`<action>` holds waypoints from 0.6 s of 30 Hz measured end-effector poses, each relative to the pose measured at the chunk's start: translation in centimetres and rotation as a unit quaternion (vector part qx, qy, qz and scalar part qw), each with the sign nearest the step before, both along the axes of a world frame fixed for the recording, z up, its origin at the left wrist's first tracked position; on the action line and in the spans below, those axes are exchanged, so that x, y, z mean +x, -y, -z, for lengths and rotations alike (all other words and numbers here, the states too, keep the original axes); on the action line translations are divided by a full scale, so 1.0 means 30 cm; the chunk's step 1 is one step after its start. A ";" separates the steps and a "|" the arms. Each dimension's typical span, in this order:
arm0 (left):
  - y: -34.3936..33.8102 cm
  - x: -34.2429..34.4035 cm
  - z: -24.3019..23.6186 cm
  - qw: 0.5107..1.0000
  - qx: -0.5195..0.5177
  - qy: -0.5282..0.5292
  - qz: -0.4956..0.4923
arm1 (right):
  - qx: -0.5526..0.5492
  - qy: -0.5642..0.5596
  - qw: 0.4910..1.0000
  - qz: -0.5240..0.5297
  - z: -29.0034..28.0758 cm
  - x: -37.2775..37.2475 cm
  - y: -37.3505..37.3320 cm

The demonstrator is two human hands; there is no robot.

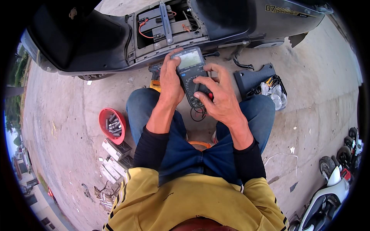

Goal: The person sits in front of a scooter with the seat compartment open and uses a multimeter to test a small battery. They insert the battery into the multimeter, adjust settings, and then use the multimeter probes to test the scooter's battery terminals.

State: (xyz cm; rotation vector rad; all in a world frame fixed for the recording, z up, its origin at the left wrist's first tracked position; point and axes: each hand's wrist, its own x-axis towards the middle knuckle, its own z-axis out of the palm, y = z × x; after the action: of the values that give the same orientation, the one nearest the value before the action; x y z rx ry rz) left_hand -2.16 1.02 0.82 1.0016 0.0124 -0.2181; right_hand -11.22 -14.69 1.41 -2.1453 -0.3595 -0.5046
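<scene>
My left hand (171,81) grips the left side of a dark digital multimeter (188,59), fingers at its upper edge, screen facing up. My right hand (216,94) is curled over its right side, thumb near the lower sockets and fingers at the rotary dial and buttons. Black and red leads (197,115) hang below the meter. Beyond it, a scooter (98,42) stands with its floorboard compartment open, showing dark blocks (154,27), orange-red wires and a metal strap (165,21).
A red bowl of metal parts (103,122) and boxes (111,148) lie left. A dark tool case (248,79), with a plastic bag (275,96) and tools, lies right. A yellow-and-grey tool (154,84) sits under the scooter. Other scooters (327,196) stand at lower right.
</scene>
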 end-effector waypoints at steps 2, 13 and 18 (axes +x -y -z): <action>-0.001 0.003 0.002 1.000 0.000 -0.003 0.005 | 0.010 -0.001 1.000 -0.011 0.003 0.007 0.002; 0.001 -0.006 -0.019 0.999 0.009 -0.036 0.020 | -0.020 0.014 0.999 0.042 0.023 0.018 -0.013; -0.010 0.006 0.001 0.999 -0.022 -0.033 0.012 | 0.109 -0.036 0.990 0.083 0.017 0.014 -0.024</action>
State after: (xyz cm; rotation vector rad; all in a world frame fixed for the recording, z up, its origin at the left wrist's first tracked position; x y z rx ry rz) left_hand -1.97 1.32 0.80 0.9505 0.0558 -0.2730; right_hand -10.79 -13.96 0.92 -1.9827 -0.0810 -0.5324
